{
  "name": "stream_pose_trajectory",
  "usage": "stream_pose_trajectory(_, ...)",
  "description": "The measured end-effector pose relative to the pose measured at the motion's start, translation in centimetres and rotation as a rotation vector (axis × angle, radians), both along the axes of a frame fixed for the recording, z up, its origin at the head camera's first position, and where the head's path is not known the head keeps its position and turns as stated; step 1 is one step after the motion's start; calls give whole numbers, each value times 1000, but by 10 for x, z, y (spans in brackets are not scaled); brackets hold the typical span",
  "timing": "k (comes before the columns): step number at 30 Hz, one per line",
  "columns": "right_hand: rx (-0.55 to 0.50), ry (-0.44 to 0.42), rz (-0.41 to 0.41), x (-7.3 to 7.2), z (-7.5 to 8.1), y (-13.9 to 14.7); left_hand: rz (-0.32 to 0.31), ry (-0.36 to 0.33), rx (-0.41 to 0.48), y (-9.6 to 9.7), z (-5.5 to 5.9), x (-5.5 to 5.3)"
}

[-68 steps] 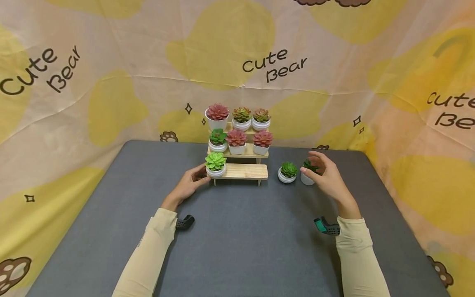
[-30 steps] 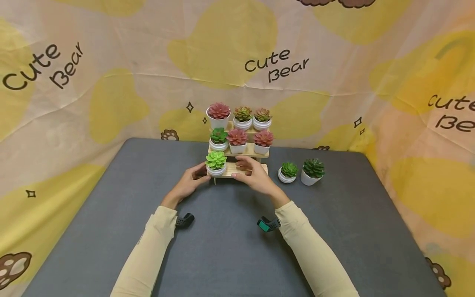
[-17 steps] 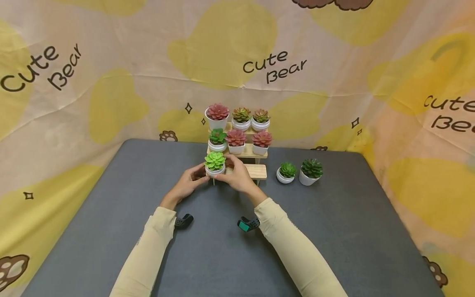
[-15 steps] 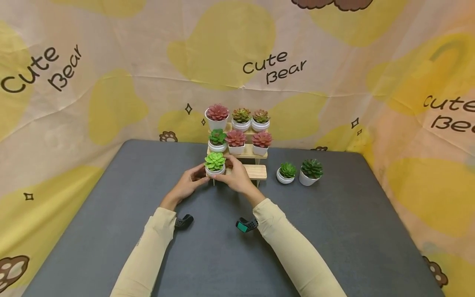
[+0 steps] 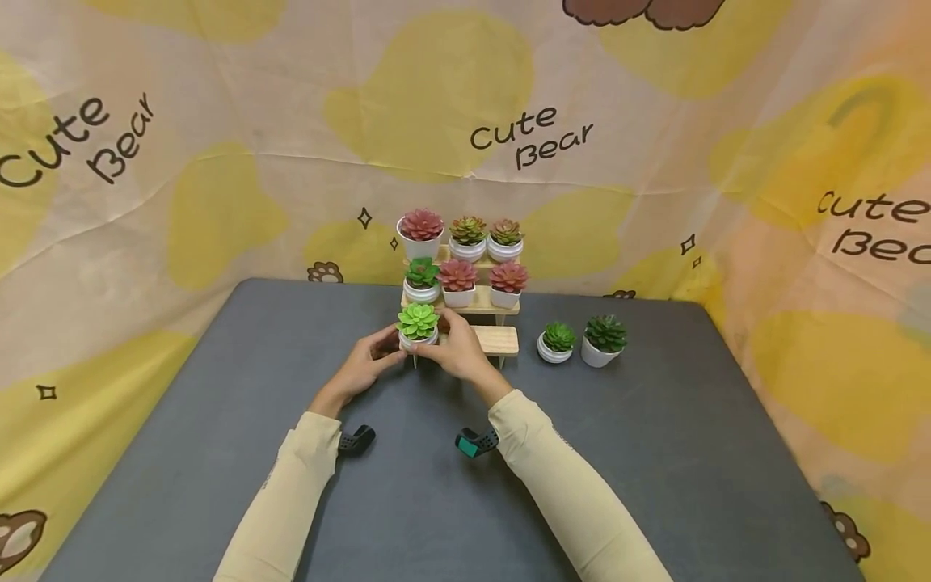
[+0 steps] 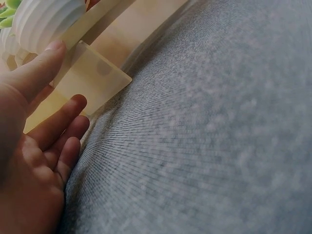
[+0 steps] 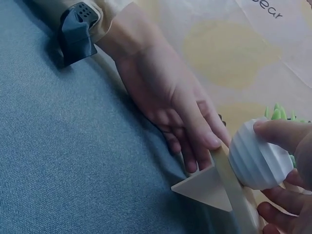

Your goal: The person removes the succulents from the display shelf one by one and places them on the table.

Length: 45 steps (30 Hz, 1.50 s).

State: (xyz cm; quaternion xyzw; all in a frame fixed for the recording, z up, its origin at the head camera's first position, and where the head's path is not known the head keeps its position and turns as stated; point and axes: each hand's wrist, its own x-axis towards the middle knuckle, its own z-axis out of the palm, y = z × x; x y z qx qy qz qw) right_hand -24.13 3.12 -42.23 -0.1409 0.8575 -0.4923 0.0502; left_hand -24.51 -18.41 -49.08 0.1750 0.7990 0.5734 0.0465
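Observation:
A light green potted succulent stands at the left end of the lowest step of a three-step wooden plant stand. My right hand pinches its ribbed white pot, the thumb in front; in the head view the other fingers are partly hidden behind it. My left hand holds the left end of that step, thumb at the edge close to the pot. In the left wrist view its other fingers curl beside the stand's pale leg.
Right of the stand, a small green succulent and a taller dark green one sit on the grey table. Potted succulents fill the upper steps, among them a red one at top left. A printed cloth hangs behind.
My right hand has left the dark green succulent on the right, crossed leftward over the lowest step and taken hold of the light green one's pot. My left hand stays at the stand.

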Motion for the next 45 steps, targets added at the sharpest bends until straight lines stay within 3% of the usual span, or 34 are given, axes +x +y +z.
stream_pose_trajectory(12,-23,55,94,9,0,6,8,16,-8,-3,0,-1)
stream_pose_trajectory(16,-48,67,125,15,-1,18,-12,17,-1,-1,0,-1)
stream_pose_trajectory(24,-59,86,204,34,-2,49,10,-14,15,1,-2,2)
stream_pose_trajectory(35,-60,135,150,49,20,105,9,-14,-11,2,2,-2)
stream_pose_trajectory(45,-49,181,17,48,31,159,6,-19,-22,0,3,1)
